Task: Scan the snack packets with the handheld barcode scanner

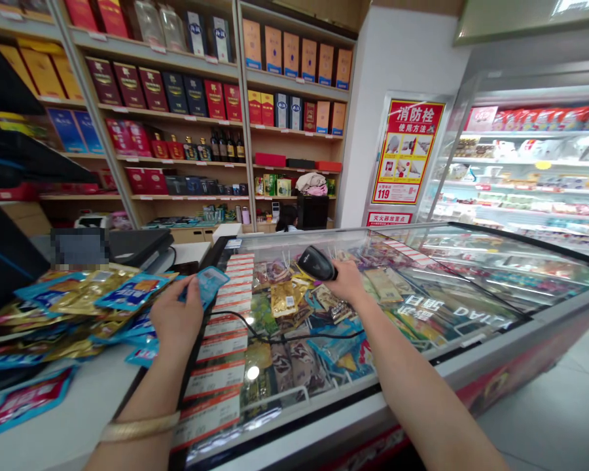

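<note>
My left hand [179, 314] pinches a small blue snack packet [211, 285] by its edge, above the left end of the freezer. In my right hand [346, 280] is a black barcode scanner [316, 263], held over the freezer's glass top with its head pointing left toward the packet. The scanner's black cable [294, 338] lies in a loop across the glass. Left of my left hand, a heap of gold and blue snack packets [83, 294] covers part of the white counter [93, 399]. A red and blue packet [29, 400] lies apart at the counter's near edge.
The glass-topped chest freezer [319, 399] holds many wrapped ice creams, with price labels [216, 376] along its left side. Dark checkout equipment [10, 261] stands at far left. Behind are shelves of boxed bottles [152, 89], a person's head [287, 218] and a lit refrigerated case [530, 173].
</note>
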A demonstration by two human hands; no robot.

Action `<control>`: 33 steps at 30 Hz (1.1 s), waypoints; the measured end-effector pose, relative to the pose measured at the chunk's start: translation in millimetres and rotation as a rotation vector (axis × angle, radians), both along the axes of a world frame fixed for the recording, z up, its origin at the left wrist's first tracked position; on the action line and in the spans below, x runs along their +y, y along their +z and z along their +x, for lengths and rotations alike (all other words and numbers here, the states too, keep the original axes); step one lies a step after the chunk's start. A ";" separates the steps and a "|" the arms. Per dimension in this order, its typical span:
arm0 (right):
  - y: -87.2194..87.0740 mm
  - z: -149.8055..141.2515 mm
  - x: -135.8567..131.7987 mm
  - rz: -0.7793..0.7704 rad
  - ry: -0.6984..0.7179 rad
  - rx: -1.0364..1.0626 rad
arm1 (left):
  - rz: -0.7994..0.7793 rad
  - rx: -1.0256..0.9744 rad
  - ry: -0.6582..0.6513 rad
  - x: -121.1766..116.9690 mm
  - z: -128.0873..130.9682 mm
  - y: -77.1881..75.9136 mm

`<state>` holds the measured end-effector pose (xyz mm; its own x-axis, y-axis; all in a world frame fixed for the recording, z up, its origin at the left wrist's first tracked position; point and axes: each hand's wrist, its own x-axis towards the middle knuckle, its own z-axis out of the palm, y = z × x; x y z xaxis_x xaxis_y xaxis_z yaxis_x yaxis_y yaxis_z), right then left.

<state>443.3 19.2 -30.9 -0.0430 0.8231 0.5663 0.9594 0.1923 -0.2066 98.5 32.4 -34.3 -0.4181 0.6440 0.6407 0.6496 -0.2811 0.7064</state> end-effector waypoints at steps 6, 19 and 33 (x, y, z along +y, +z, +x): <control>7.9 -22.4 -9.7 0.044 0.247 -0.014 | -0.131 -0.075 -0.149 2.2 13.3 -7.4; 22.9 -56.0 -33.5 -0.127 0.461 -0.239 | -0.262 0.364 -0.176 -10.5 18.4 4.6; 23.5 -68.1 -37.9 -0.169 0.464 -0.329 | -0.252 0.358 -0.196 -14.5 25.2 8.0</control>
<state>375.2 -18.7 -7.3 -0.5712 0.7539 0.3247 0.8015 0.5975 0.0227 123.7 17.9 -26.3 -0.0547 0.8423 0.5362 0.8163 -0.2715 0.5099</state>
